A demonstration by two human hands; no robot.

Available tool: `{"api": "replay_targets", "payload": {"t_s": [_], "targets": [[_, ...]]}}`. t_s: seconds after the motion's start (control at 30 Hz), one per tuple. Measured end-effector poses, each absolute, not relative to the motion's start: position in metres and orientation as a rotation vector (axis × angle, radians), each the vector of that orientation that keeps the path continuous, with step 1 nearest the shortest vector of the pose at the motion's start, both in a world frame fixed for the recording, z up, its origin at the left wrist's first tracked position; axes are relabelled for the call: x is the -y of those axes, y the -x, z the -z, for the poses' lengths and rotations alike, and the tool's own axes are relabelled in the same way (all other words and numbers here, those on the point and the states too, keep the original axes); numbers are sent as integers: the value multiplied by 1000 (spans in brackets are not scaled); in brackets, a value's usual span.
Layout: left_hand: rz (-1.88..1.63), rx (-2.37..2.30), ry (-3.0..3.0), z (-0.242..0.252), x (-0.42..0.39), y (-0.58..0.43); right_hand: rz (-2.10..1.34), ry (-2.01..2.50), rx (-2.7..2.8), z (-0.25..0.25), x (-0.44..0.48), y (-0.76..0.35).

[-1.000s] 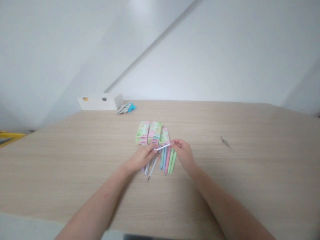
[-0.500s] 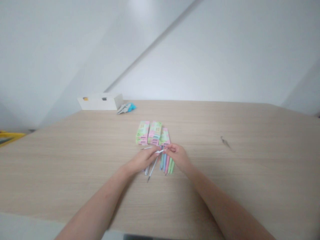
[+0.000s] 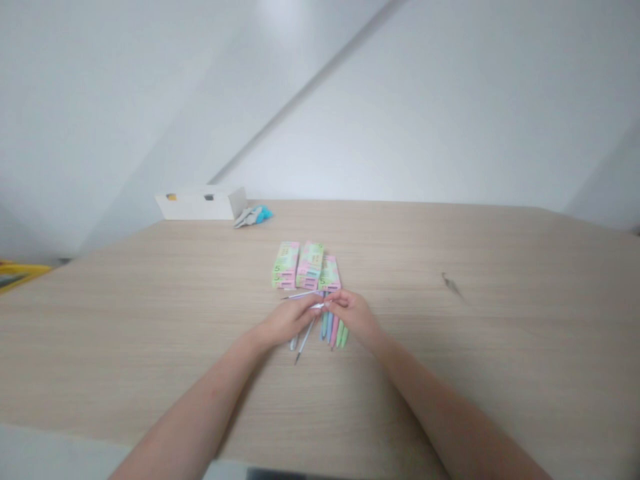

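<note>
My left hand (image 3: 285,323) and my right hand (image 3: 351,315) meet over a row of pastel pens (image 3: 336,333) lying on the wooden table (image 3: 450,347). Both pinch the same thin white pen part (image 3: 317,306), fingertips almost touching. A second thin refill (image 3: 303,339) lies on the table under my left hand, pointing toward me. Three small pastel boxes (image 3: 307,265) lie side by side just beyond the hands.
A long white box (image 3: 200,203) stands at the table's far left edge, with a grey and blue object (image 3: 253,215) beside it. A dark mark (image 3: 451,285) shows on the wood at the right. Something yellow (image 3: 15,275) lies off the table at far left.
My right hand has moved left toward my left hand, and the visible length of the thin white part between them has grown shorter.
</note>
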State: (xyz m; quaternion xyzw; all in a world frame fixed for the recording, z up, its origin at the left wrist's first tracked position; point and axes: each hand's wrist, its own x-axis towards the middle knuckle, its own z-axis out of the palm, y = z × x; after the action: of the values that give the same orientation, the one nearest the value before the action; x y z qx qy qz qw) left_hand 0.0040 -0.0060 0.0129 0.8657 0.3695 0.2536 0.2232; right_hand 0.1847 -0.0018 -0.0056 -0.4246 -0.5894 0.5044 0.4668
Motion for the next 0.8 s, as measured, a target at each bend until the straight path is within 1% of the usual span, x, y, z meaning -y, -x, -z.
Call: {"api": "replay_targets", "payload": {"t_s": [0.23,0.53,0.8], "targets": [[-714,-1026,-2355,-13,4,-3,-1325,1045,1367,4,2,-184],[-728,-974,-2329,-12,6,-3,-1256,1119,1460,1,5,-183],[-671,-1011,-2376,-10,4,-1,-1244,1173,1460,4,2,-184]]}}
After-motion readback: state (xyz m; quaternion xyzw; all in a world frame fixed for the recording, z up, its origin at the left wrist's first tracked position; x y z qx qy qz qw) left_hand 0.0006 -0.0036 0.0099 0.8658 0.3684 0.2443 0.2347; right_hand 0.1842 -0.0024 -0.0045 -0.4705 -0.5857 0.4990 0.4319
